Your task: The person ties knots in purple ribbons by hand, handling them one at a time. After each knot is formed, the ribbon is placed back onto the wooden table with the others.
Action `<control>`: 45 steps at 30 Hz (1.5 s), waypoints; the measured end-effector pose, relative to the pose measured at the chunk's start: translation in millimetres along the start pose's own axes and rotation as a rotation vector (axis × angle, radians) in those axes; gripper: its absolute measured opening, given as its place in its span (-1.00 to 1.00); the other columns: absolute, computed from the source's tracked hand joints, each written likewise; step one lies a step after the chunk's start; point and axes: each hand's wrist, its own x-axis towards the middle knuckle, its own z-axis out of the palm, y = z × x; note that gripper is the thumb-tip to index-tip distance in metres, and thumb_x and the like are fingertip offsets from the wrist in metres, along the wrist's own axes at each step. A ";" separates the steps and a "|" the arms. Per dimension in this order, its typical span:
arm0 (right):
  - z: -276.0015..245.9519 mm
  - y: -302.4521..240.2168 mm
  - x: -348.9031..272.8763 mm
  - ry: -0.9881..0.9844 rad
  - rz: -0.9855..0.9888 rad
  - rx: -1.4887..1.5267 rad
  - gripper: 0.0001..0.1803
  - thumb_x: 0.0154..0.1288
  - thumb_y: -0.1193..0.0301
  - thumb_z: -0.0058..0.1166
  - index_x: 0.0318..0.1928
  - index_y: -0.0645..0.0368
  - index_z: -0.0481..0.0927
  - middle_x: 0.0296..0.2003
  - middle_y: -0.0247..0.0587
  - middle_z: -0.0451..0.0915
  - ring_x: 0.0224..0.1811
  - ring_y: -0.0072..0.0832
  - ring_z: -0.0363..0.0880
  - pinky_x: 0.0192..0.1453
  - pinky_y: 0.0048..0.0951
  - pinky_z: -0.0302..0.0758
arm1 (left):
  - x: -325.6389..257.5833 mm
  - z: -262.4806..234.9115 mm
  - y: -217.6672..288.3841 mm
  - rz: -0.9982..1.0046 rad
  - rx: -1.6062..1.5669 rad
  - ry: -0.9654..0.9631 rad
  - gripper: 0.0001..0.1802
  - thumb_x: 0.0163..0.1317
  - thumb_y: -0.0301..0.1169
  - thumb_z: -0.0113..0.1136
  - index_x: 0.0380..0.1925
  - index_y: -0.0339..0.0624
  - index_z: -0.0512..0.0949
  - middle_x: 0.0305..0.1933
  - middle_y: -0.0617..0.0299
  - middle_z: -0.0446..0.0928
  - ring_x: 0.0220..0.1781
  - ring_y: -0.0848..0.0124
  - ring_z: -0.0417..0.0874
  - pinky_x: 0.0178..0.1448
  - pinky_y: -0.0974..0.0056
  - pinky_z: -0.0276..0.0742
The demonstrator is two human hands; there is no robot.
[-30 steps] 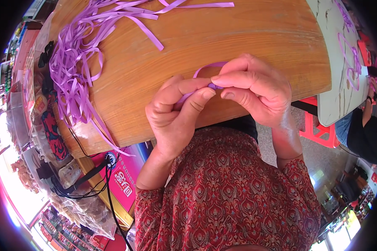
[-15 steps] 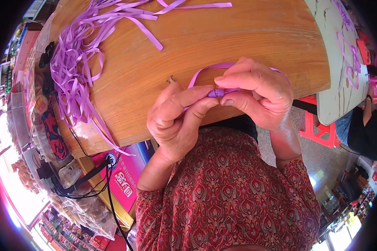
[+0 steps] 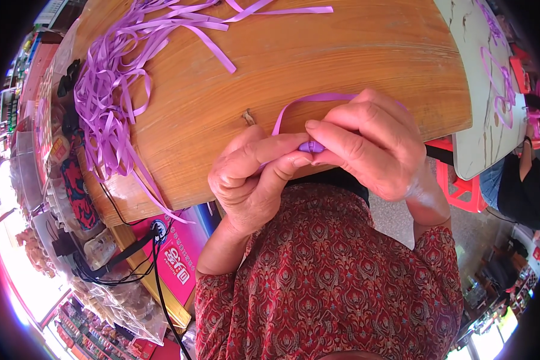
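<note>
Between my two hands, by the table's near edge, is a small rounded purple plastic buckle. My left hand pinches its left end between thumb and index finger. At its right end, my right hand is closed, thumb and fingertips pressed together; the right thumb is partly hidden. A flat purple ribbon loops up behind the hands and runs into both grips, so its ends are covered by fingers. Further left lies a tangled heap of similar purple ribbons, apart from my hands.
The wooden table lies under the ribbons, with a dark knot-like mark or scrap near my left hand. Black cables and a pink box are at lower left. On the right are a pale table and a red stool.
Both hands have shifted slightly downward with the buckle. My right hand has rolled inward, its fingers now covering more of the thumb and ribbon. The ribbon heap has hardly moved.
</note>
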 end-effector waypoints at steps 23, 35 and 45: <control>-42.9 -1.0 14.4 -0.643 0.840 1.106 -0.73 0.07 0.34 0.25 -0.58 0.30 0.55 -0.68 -0.22 0.40 -0.62 -0.46 0.38 -0.56 -0.44 0.22 | 25.2 -1.7 18.2 0.841 0.494 -0.404 -0.67 -0.35 -0.62 0.41 -0.43 -0.39 0.61 -0.63 0.37 0.08 -0.76 0.54 0.21 -0.74 0.42 0.06; -33.3 2.7 8.8 -0.660 1.318 1.401 -0.64 0.22 0.21 0.15 -0.50 0.30 0.61 -0.66 -0.39 0.48 -0.62 -0.73 0.30 -0.56 -0.61 0.11 | 31.9 -7.0 21.2 0.694 0.542 -0.456 -0.68 -0.29 -0.64 0.41 -0.41 -0.31 0.62 -0.62 0.36 0.18 -0.74 0.51 0.28 -0.71 0.37 0.13; -33.6 21.7 18.0 -0.519 1.154 1.176 -0.63 0.26 0.19 0.12 -0.16 0.29 0.58 -0.51 -0.38 0.52 -0.54 -0.76 0.40 -0.49 -0.74 0.29 | 21.6 -9.2 4.6 0.212 0.346 -0.146 -0.71 -0.10 -0.46 0.43 -0.30 -0.17 0.64 -0.55 0.27 0.50 -0.55 0.48 0.46 -0.48 0.41 0.32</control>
